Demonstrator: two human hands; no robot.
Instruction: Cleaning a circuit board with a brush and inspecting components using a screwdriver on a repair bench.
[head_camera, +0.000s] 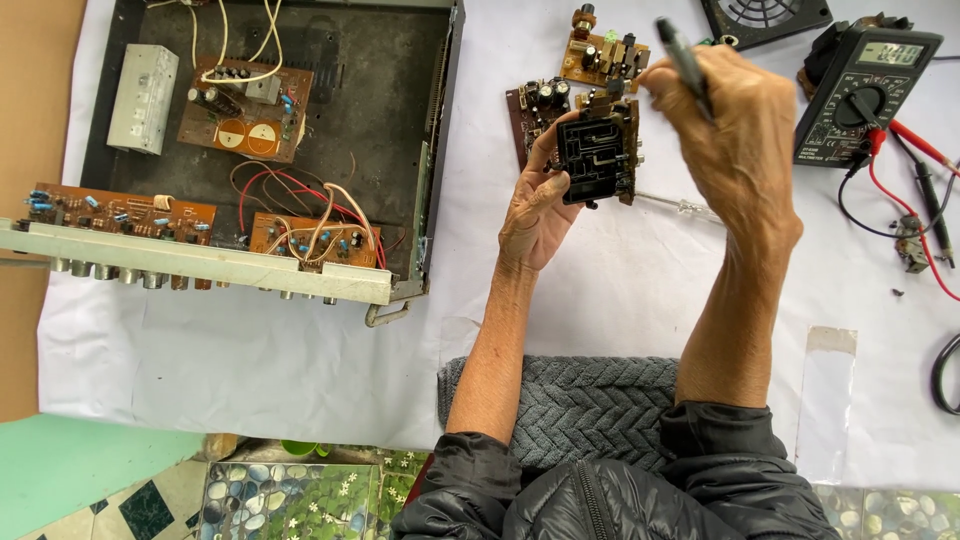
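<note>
Head view: a dark padded jacket (600, 490) lies nearest, at 6 o'clock, above it a grey knitted cloth (590, 400). The left hand (535, 215) grips a small circuit board (600, 150) at centre, fingers closed around its edge. The right hand (735, 130) pinches a dark pen-shaped tool (680, 55) just above the board. An open amplifier chassis (440, 150) lies at 10 o'clock, a multimeter (865, 95) at 2 o'clock on the white-covered table (250, 360).

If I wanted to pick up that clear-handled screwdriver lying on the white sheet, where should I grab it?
Probably by the clear handle, coming from above. It lies flat on the white sheet and pokes out to the right past the right hand, while the thin shaft runs behind the small board in the left hand.
</note>
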